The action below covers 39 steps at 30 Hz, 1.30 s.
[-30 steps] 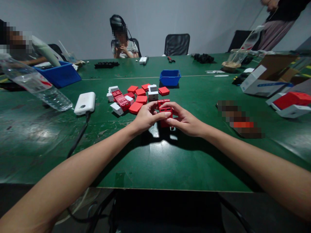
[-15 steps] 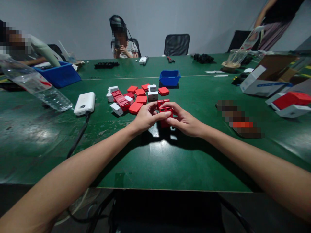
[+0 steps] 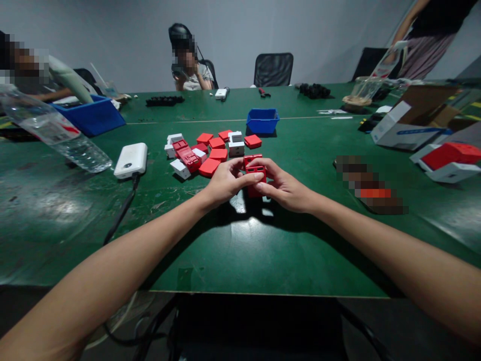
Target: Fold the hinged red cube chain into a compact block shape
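Note:
Between my two hands stands a red plastic casing (image 3: 255, 191) with slots in its upper face, just above or on the green table (image 3: 255, 260). My left hand (image 3: 228, 181) grips it from the left, the thumb lying across its front. From the right, my right hand (image 3: 286, 186) closes on it with thumb and fingers, covering part of it. Just beyond my left hand lies a loose group of red casing pieces (image 3: 210, 167) and white casing pieces (image 3: 181, 169). On top of that group a longer red casing part (image 3: 187, 154) rests at a slant.
A white power bank (image 3: 131, 160) with a black cable lies left, beside a water bottle (image 3: 63, 133). A small blue bin (image 3: 262, 121) stands behind the pieces. Right are a phone-like object (image 3: 368, 185), pixelated, and an open carton (image 3: 409, 120). Other people are around the table.
My hands and the red casing have stayed almost still. Across the table, the seated person has moved their hands apart, one rising towards the head.

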### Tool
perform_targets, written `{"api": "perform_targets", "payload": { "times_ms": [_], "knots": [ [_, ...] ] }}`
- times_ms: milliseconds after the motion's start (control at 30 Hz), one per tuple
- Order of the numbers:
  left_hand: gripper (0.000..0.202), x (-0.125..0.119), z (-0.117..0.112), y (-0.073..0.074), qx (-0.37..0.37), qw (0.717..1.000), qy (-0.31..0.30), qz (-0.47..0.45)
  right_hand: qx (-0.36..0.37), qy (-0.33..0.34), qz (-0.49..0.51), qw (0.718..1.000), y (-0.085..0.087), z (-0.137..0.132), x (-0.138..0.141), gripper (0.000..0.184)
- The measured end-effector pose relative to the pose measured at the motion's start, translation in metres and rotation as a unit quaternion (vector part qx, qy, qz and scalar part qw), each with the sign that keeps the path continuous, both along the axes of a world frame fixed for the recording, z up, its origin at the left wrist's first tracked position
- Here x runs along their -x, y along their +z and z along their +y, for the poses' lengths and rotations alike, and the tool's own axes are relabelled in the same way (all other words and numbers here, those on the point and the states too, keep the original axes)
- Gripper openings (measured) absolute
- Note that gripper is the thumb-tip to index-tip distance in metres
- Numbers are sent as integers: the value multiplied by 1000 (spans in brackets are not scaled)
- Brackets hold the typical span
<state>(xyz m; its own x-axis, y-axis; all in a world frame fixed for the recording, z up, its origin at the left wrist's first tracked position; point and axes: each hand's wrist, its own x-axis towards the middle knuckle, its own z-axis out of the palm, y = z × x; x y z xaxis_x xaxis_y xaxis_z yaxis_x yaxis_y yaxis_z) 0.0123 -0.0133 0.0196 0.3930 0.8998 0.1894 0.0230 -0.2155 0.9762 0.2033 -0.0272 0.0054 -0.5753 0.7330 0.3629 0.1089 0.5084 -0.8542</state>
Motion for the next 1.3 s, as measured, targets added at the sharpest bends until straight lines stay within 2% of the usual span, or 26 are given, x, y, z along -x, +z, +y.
{"api": "perform_targets", "payload": {
  "times_ms": [300,433,500,667,833,967,1100,1300],
  "knots": [
    [64,6,6,-1,27,999,-46,9,-14,-13,-10,1000,4,0,1,44],
    [67,8,8,-7,17,999,-34,14,-18,-3,-13,1000,1,2,-1,67],
    [67,9,9,-9,13,999,-34,23,-18,-3,-23,1000,0,3,-1,73],
    [74,11,9,-8,0,997,-27,69,-40,-2,-23,999,-1,3,-1,69],
    [70,8,4,-4,-13,998,-11,64,-19,8,-20,1000,-4,4,-2,72],
    [71,9,4,-2,-9,997,-25,70,-18,7,-15,1000,-5,4,-1,70],
    [69,12,9,-5,-22,994,-24,100,-13,-12,-4,1000,-6,4,0,75],
    [72,12,11,-13,0,995,-53,89,-15,-39,-15,999,-9,6,1,85]
  ]
}}
